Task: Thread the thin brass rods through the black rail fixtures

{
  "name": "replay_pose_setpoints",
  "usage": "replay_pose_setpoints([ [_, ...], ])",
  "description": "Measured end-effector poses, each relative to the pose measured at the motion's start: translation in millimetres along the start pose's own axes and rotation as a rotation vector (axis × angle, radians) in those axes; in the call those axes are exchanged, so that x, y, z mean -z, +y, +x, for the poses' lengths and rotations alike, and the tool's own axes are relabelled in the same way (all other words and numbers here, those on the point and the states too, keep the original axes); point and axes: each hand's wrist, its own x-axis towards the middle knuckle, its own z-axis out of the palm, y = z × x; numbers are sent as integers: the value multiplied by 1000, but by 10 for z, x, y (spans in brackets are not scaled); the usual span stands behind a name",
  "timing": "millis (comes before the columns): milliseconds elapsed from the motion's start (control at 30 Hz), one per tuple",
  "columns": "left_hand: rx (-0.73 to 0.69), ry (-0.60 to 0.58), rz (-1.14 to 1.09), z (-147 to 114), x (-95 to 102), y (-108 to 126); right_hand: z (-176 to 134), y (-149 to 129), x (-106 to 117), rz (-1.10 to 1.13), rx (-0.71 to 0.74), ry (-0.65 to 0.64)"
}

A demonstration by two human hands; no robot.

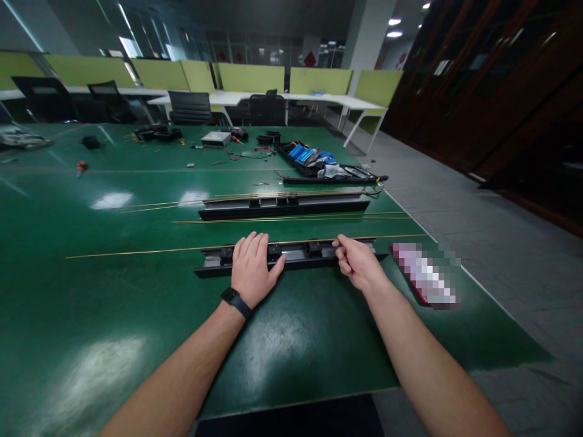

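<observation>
In front of me a long black channel rail (310, 263) lies crosswise, with several dark blocks set along its silvery inside. A thin brass-coloured rod (136, 252) runs along its far edge and sticks out well past both ends. My left hand (253, 270) rests palm down across the rail left of its middle, fingers stretched over the far edge, thumb out to the side. Near the rail's right end, my right hand (359, 261) pinches the rod between thumb and curled fingers. A dark watch (235, 301) is on my left wrist.
A second black rail (285, 209) lies farther off, with more thin rods (291, 219) around it. A blurred-out flat object with a red edge (423, 276) is at right. Behind sit a black tray with blue packets (310, 156) and a white box (215, 139) on the green table (136, 309).
</observation>
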Motion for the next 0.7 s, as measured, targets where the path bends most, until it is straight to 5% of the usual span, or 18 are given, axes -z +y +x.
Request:
replay_pose_setpoints([
  [700, -5, 2, 44, -2, 54, 19, 14, 33, 14, -14, -13, 23],
])
